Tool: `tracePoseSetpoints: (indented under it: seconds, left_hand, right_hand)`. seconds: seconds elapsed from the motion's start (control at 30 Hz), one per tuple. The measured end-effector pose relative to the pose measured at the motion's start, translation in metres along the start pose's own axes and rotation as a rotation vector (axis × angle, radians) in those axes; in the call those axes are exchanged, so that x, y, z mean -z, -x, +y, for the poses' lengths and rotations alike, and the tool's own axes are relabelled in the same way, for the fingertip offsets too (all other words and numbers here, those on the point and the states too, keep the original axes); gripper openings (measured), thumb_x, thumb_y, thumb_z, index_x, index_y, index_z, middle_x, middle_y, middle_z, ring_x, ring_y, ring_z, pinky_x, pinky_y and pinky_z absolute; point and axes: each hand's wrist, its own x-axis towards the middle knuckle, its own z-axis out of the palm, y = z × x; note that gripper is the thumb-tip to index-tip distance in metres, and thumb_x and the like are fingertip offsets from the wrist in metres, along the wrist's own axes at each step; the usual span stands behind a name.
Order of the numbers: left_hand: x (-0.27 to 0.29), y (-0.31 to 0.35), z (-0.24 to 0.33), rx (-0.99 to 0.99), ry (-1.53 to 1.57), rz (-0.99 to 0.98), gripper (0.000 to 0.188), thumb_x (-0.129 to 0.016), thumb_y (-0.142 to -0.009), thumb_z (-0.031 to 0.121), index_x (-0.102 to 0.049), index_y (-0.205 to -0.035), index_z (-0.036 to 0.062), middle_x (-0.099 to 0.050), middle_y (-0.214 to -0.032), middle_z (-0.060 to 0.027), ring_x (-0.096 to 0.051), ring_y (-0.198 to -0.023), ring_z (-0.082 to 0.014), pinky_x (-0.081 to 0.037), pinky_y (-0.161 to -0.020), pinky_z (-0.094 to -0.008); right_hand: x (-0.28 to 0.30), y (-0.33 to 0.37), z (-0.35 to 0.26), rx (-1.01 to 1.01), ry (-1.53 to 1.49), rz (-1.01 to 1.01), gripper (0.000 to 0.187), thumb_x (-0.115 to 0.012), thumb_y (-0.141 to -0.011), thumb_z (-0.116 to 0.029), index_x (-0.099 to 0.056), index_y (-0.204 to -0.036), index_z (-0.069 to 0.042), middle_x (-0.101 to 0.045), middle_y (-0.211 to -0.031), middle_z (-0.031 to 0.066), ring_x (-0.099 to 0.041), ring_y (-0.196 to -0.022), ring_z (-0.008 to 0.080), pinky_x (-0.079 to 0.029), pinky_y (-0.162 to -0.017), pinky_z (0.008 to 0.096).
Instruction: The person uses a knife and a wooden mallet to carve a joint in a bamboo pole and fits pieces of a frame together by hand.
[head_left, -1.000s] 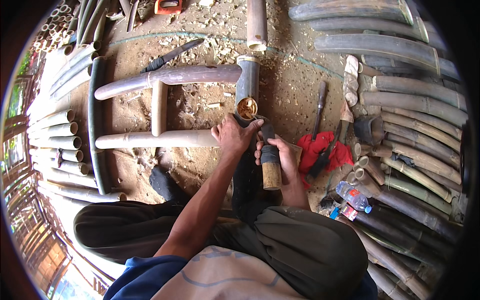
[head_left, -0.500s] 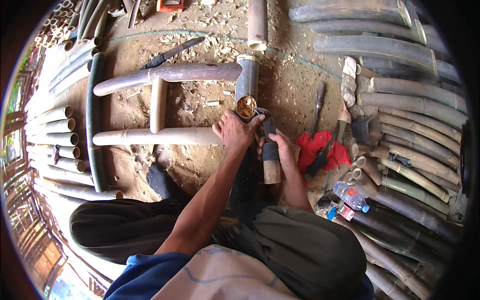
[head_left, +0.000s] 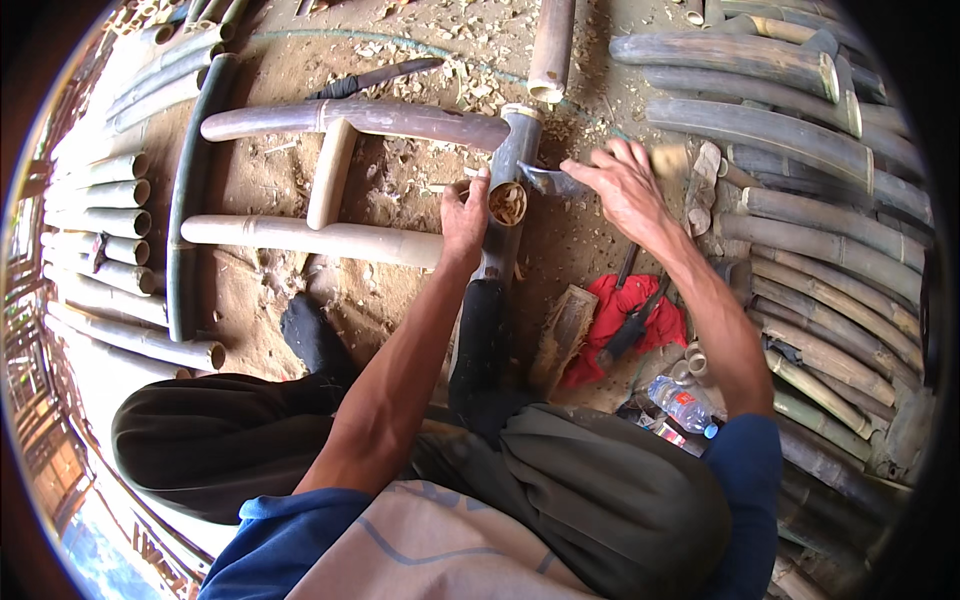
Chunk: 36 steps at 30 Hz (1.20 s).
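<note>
A dark upright bamboo post [head_left: 520,135] lies in front of me, with a round hole [head_left: 507,203] cut in its side and pale shavings inside. My left hand [head_left: 465,220] grips the post's left side beside the hole, its fingers partly hidden. To the right of the post, my right hand [head_left: 635,195] is closed on a knife [head_left: 555,181] with a curved metal blade pointing left at the post, near the hole. Motion blurs the wooden end of its handle. Two bamboo rails, an upper one [head_left: 400,122] and a lower one [head_left: 320,240], run leftward, joined by a short crosspiece [head_left: 333,175].
A long dark-bladed knife [head_left: 385,76] lies beyond the upper rail among wood chips. Right of my foot are a red cloth [head_left: 635,315] with tools, a wood block [head_left: 563,340] and a plastic bottle [head_left: 682,402]. Bamboo poles [head_left: 760,130] line the right side; more poles [head_left: 115,222] are at left.
My right hand has swung the knife up and right, off the hole. My left hand has shifted from over the hole to its left side. The whole view has moved slightly.
</note>
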Motion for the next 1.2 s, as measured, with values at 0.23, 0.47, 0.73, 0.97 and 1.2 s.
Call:
tracePoseSetpoints:
  seconds: [0.23, 0.47, 0.73, 0.97, 1.2]
  left_hand:
    - [-0.02, -0.002, -0.012, -0.043, -0.292, 0.154, 0.084, -0.085, -0.081, 0.054, -0.057, -0.128, -0.01, -0.065, -0.121, -0.0232, -0.064, -0.11, -0.029, -0.052, -0.096, -0.0413]
    - [-0.029, -0.004, -0.015, -0.077, -0.404, 0.21, 0.086, -0.093, -0.074, 0.051, -0.058, -0.122, -0.0104, -0.069, -0.108, -0.0228, -0.068, -0.098, -0.0305, -0.055, -0.087, -0.0418]
    - [-0.032, -0.004, -0.014, -0.102, -0.572, 0.173, 0.084, -0.095, -0.072, 0.048, -0.059, -0.12, -0.0101, -0.071, -0.101, -0.0205, -0.07, -0.087, -0.0277, -0.057, -0.078, -0.0408]
    - [-0.029, -0.006, -0.008, 0.078, -0.327, 0.142, 0.092, -0.095, -0.068, 0.052, -0.056, -0.125, -0.0066, -0.066, -0.122, -0.0259, -0.064, -0.116, -0.0402, -0.05, -0.1, -0.048]
    - [-0.028, -0.007, -0.004, 0.087, -0.398, 0.1, 0.088, -0.096, -0.068, 0.05, -0.06, -0.124, -0.0071, -0.069, -0.115, -0.0252, -0.067, -0.109, -0.0387, -0.053, -0.096, -0.0483]
  right_hand:
    - [-0.002, -0.043, -0.031, 0.356, 0.571, 0.036, 0.019, -0.06, -0.09, -0.018, -0.073, -0.102, -0.01, -0.067, -0.104, 0.0082, -0.056, -0.12, 0.0261, -0.031, -0.116, 0.0452]
    - [-0.012, -0.038, -0.031, 0.316, 0.628, 0.029, 0.02, -0.062, -0.09, -0.02, -0.074, -0.102, -0.009, -0.069, -0.104, 0.009, -0.054, -0.121, 0.0269, -0.029, -0.116, 0.0466]
    - [-0.016, -0.032, -0.026, 0.244, 0.486, -0.15, 0.023, -0.059, -0.092, -0.016, -0.073, -0.11, -0.013, -0.065, -0.107, 0.0106, -0.055, -0.119, 0.0274, -0.031, -0.115, 0.0495]
    - [-0.02, -0.032, -0.026, 0.206, 0.484, 0.045, 0.02, -0.062, -0.09, -0.018, -0.074, -0.103, -0.01, -0.066, -0.104, 0.0095, -0.054, -0.119, 0.0279, -0.03, -0.113, 0.0483]
    - [-0.027, -0.025, -0.021, 0.188, 0.434, 0.017, 0.022, -0.061, -0.092, -0.018, -0.074, -0.107, -0.011, -0.067, -0.107, 0.0108, -0.054, -0.12, 0.0283, -0.03, -0.113, 0.0507]
